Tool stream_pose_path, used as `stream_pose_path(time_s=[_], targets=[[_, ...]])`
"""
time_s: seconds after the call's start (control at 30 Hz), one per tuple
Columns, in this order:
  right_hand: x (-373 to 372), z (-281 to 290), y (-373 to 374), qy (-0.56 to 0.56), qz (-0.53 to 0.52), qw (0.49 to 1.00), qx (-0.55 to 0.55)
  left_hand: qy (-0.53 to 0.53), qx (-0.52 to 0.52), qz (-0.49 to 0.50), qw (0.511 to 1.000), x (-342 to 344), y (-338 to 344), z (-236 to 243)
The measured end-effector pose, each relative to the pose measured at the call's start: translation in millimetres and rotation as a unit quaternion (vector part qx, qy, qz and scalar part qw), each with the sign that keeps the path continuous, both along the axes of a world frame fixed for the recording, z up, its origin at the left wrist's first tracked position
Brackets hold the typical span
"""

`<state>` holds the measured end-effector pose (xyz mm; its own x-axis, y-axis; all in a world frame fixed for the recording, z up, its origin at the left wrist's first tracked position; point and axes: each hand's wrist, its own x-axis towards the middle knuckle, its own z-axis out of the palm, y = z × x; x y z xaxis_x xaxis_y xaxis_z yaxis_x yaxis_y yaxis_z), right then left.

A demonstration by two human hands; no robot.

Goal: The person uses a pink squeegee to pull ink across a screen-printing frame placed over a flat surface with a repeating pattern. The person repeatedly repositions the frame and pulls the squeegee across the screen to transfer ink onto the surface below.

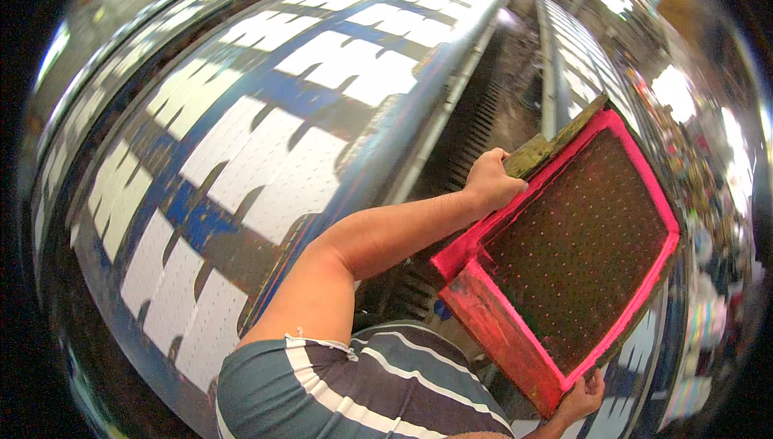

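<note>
Striped shirt point(378, 370) sits closest; beyond it a pink-bordered screen-printing frame point(576, 242) hangs tilted, right of the long table point(201, 215) bearing white panels point(270, 161). Left hand point(493, 181) clamps its upper-left edge; right hand point(581, 399) grasps its bottom corner, mesh between them.

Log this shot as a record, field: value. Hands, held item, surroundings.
Held item: rectangular frame with bright pink border and dark, dotted panel, tilted in view
Left hand: bare, gripping the weathered wooden bar on the frame's upper-left edge
Right hand: bare, at the frame's bottom corner; grip partly hidden
Left side: long blue-topped table bearing rows of white, dotted flat pieces
Far right: cluttered, blurred; items unclear
Clothing: dark striped short-sleeved shirt with white bands
</note>
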<state>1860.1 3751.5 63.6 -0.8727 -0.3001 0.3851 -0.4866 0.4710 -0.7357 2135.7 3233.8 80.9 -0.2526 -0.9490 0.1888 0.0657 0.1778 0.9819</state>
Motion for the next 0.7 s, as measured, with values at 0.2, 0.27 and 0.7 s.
stream_pose_path(time_s=[0.2,0.27,0.7], targets=[[-26.2,29.3,-176.7,0.041,0.147,0.988,0.036,0.015,0.005,0.192,0.981,133.9,-40.2,3.2],[-24.1,34.7,-238.2,0.061,0.21,0.975,0.04,0.006,0.0,0.265,0.964,175.9,-43.8,3.4],[101.8,4.9,-630.5,0.004,0.629,0.776,0.034,0.012,0.085,0.602,0.793,397.6,32.2,-15.5]])
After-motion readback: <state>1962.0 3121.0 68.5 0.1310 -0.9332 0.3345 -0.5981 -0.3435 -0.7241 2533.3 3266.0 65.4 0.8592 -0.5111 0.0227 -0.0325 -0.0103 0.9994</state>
